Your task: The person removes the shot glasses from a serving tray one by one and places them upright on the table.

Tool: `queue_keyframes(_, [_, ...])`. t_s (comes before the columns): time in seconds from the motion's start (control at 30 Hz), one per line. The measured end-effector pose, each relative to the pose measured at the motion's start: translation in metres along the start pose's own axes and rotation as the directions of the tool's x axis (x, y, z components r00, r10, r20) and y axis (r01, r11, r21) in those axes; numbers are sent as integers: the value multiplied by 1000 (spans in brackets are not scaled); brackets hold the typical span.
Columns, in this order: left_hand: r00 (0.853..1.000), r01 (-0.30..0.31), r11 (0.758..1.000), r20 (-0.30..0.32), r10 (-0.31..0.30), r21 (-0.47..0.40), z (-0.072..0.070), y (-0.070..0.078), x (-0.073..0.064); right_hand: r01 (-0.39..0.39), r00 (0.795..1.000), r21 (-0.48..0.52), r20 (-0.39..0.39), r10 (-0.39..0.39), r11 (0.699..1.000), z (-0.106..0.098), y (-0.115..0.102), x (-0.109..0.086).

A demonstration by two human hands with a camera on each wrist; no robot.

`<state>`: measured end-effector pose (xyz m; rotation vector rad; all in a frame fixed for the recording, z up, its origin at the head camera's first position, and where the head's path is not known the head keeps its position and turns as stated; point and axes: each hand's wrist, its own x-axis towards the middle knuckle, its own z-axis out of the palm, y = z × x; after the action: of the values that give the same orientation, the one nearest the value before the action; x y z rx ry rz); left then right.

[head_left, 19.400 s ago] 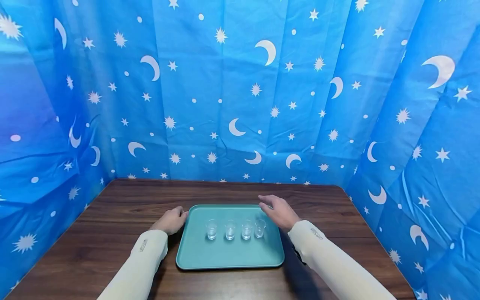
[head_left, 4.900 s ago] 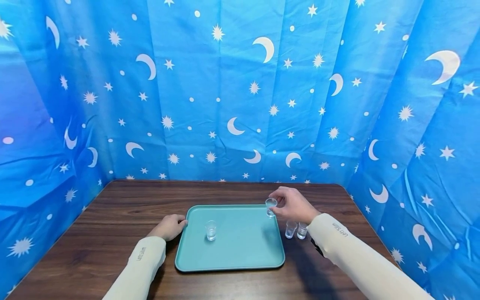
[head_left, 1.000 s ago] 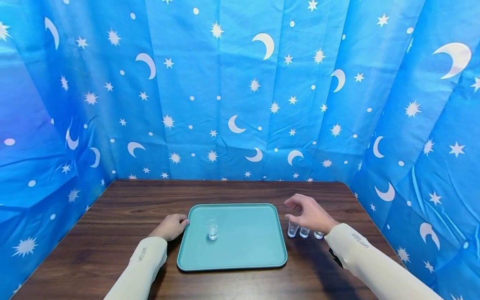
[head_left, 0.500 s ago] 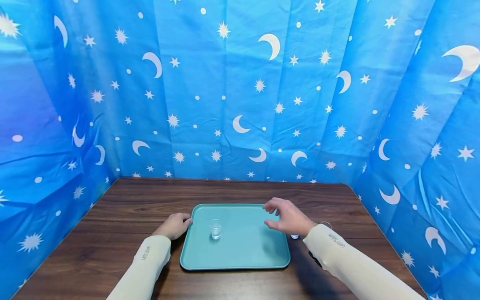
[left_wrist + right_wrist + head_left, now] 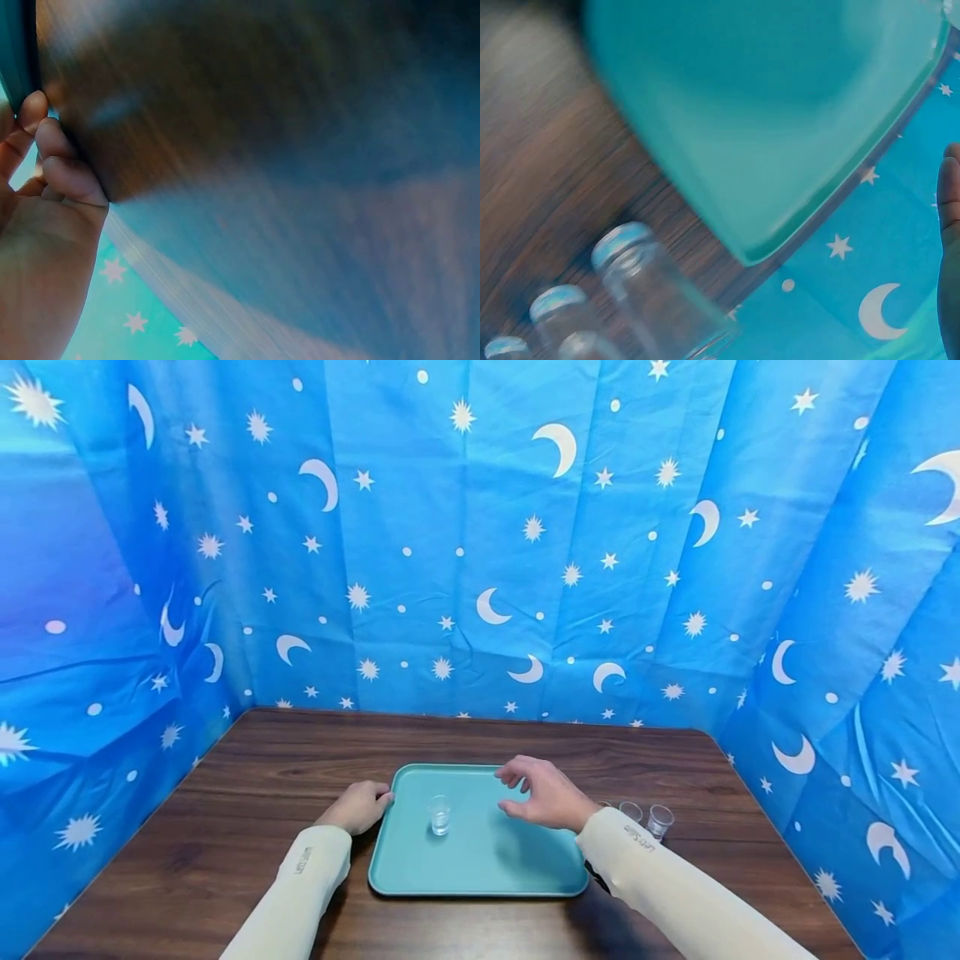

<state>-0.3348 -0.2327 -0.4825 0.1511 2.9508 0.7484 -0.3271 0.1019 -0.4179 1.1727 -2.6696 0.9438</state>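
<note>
One small clear shot glass stands upright on the left part of the green tray. My left hand holds the tray's left edge; in the left wrist view its curled fingers are at the rim. Over the tray's right half hovers my right hand, fingers loosely curved and apart, pointing towards the glass with nothing in it. Behind the right sleeve, three more shot glasses stand on the table, partly hidden; the right wrist view shows them beside the tray as a nearer glass and others.
The dark wooden table extends around the tray on all sides. A blue curtain with white moons and stars rises behind the table and along both sides.
My right hand has moved left from above the glasses on the table to over the tray. Earlier, three glasses went from the tray to the table on the right. The left hand stays put.
</note>
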Motion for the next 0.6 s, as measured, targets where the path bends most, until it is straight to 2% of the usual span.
queue_keyframes(0.47, [1000, -3, 1000, -3, 3, -3, -3, 3, -4, -96, 993, 58, 71, 92, 994, 32, -27, 38])
queue_keyframes(0.6, [1000, 11, 1000, 4, -11, -14, -2, 2, -3, -87, 993, 67, 87, 81, 994, 42, -32, 45])
